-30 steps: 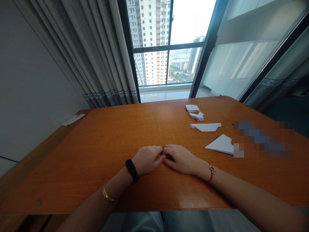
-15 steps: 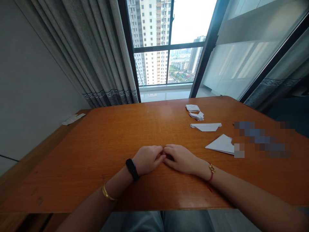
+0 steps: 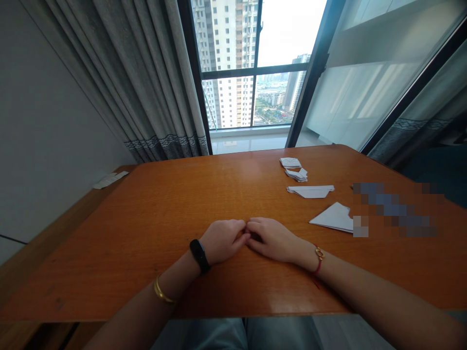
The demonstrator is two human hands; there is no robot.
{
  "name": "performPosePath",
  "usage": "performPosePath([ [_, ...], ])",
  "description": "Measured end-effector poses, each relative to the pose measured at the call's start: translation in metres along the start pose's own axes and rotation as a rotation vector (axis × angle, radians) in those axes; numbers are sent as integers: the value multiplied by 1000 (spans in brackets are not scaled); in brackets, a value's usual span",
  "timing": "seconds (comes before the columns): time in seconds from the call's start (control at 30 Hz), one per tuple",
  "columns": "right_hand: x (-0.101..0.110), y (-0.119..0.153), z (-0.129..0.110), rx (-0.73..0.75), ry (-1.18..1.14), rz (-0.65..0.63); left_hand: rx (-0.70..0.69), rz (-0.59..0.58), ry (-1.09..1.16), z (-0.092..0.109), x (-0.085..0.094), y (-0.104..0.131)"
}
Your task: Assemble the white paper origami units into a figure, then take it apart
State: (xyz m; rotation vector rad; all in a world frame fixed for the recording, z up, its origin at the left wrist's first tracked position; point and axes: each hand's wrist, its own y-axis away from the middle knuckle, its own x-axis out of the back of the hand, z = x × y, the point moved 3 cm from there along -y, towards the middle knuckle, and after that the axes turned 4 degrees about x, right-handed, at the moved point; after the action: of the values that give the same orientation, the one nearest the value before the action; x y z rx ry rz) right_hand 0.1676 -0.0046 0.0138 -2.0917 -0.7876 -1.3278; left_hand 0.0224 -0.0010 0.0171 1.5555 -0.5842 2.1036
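Note:
My left hand (image 3: 225,240), with a black band (image 3: 199,255) and a gold bangle (image 3: 162,290) behind it, rests on the wooden table (image 3: 182,194). Its fingers are loosely bent, the thumb apart from them. Fingertip to fingertip with it, my right hand (image 3: 272,238) also rests on the wood; a gap shows between its thumb and fingers. A red cord bracelet (image 3: 319,257) with a gold ring circles that wrist. No object shows in either hand. Closest to the right hand lies a folded white paper (image 3: 333,218), pointed at its left end.
Farther back on the right lie a long folded paper strip (image 3: 311,191) and two small folded paper stacks, a bent one (image 3: 297,175) and a squarish one (image 3: 290,163). A blurred patch (image 3: 397,209) hides the right side. Paper (image 3: 110,180) lies on the left ledge.

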Motion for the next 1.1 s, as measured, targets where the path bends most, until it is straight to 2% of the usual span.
performPosePath([
  [1.1,0,1,0,7,10,5,-25,12,-1,-1,0,0],
])
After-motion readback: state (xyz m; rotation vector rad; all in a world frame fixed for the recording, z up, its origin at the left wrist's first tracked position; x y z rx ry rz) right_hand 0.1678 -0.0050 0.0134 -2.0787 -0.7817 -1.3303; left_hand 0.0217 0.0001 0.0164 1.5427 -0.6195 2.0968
